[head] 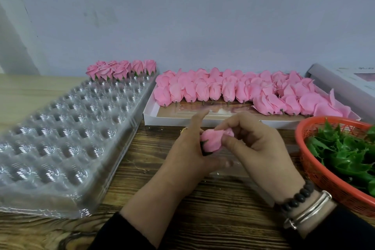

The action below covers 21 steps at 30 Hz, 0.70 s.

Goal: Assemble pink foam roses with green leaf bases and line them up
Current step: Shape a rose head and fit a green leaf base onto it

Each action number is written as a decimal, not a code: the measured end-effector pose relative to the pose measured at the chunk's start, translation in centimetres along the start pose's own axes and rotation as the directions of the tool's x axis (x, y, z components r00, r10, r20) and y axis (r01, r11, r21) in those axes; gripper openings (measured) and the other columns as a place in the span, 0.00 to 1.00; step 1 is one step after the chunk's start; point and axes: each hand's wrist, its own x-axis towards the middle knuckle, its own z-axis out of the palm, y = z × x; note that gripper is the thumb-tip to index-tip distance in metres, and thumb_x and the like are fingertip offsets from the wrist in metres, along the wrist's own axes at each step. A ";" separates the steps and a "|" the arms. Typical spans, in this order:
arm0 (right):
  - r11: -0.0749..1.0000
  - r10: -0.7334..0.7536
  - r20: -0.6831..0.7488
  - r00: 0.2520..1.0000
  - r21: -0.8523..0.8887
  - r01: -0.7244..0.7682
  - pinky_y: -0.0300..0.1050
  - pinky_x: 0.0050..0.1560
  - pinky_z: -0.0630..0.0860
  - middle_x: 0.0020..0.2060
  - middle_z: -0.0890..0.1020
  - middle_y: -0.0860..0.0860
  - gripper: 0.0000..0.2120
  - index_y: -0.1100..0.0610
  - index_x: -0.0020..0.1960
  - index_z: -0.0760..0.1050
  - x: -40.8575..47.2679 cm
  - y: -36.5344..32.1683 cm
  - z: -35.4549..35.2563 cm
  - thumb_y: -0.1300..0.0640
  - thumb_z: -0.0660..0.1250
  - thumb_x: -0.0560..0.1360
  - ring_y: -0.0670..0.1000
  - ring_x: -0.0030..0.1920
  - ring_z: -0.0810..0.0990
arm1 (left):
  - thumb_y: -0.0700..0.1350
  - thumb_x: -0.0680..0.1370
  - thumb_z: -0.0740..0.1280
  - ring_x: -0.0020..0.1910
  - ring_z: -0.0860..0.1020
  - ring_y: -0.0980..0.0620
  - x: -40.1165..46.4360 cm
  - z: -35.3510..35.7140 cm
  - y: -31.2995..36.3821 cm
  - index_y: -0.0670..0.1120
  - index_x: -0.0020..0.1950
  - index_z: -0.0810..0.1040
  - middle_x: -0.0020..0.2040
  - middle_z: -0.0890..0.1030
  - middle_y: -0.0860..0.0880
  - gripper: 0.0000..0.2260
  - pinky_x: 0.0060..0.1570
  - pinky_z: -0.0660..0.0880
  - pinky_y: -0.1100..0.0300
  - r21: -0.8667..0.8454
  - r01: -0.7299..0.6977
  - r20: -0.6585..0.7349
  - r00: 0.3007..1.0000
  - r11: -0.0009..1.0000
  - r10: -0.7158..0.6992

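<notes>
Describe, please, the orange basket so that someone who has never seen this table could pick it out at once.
Start at the white cardboard box of pink foam roses at the back of the wooden table. Nearer than its right end, at the right edge of the view, sits the orange basket. It alone is orange mesh plastic, and it holds green leaf bases.

Counting one clear plastic cavity tray (67, 138), one white box (203, 121) of loose pink roses (233, 89), too many to count, one orange basket (310, 170), two hands.
</notes>
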 end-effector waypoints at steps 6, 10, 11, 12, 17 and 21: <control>0.999 0.032 0.105 0.994 0.007 -0.033 0.44 0.42 0.76 0.38 0.79 0.49 0.07 0.51 0.40 0.80 -0.1 -0.5 0.0 0.63 0.71 0.68 0.47 0.40 0.78 | 0.42 0.66 0.75 0.31 0.73 0.68 0.0 0.4 0.1 0.53 0.39 0.68 0.35 0.76 0.55 0.16 0.29 0.67 0.74 0.058 0.026 -0.050 0.998 0.998 -0.023; 0.980 -0.067 0.163 0.984 -0.176 0.096 0.35 0.47 0.72 0.41 0.77 0.46 0.08 0.52 0.43 0.80 -0.2 -0.5 0.3 0.64 0.71 0.70 0.44 0.45 0.76 | 0.38 0.66 0.73 0.31 0.73 0.66 0.0 0.7 0.2 0.53 0.40 0.69 0.34 0.75 0.55 0.15 0.30 0.67 0.73 0.012 0.020 -0.067 0.998 1.000 -0.019; 0.970 -0.093 0.170 0.981 -0.207 0.128 0.32 0.47 0.71 0.41 0.77 0.46 0.08 0.52 0.43 0.79 -0.2 -0.5 0.3 0.65 0.71 0.70 0.44 0.46 0.75 | 0.37 0.66 0.72 0.32 0.74 0.64 0.0 0.8 0.2 0.52 0.40 0.71 0.35 0.76 0.55 0.14 0.30 0.68 0.73 0.003 0.022 -0.070 0.997 1.000 -0.021; 0.963 -0.110 0.176 0.978 -0.225 0.149 0.32 0.47 0.71 0.41 0.77 0.47 0.07 0.53 0.43 0.79 -0.2 -0.5 0.3 0.65 0.71 0.70 0.44 0.46 0.75 | 0.36 0.66 0.72 0.34 0.74 0.61 -0.1 0.8 0.2 0.50 0.41 0.72 0.36 0.77 0.54 0.13 0.31 0.68 0.71 0.004 0.025 -0.066 0.997 1.000 -0.025; 0.970 -0.129 0.167 0.977 -0.181 0.159 0.35 0.47 0.73 0.42 0.78 0.45 0.06 0.54 0.47 0.79 -0.3 -0.5 0.4 0.57 0.63 0.74 0.44 0.47 0.76 | 0.37 0.70 0.71 0.28 0.74 0.63 -0.1 0.6 0.4 0.54 0.31 0.74 0.27 0.76 0.57 0.14 0.28 0.68 0.73 0.091 0.014 -0.043 0.999 0.996 -0.011; 0.971 -0.143 0.135 0.981 -0.174 0.165 0.28 0.44 0.71 0.44 0.75 0.41 0.12 0.47 0.53 0.75 -0.5 -0.7 0.7 0.44 0.63 0.72 0.40 0.46 0.75 | 0.38 0.71 0.70 0.32 0.76 0.65 -0.2 0.5 0.8 0.57 0.32 0.73 0.30 0.77 0.56 0.15 0.32 0.69 0.74 0.151 -0.051 -0.036 0.998 0.987 0.058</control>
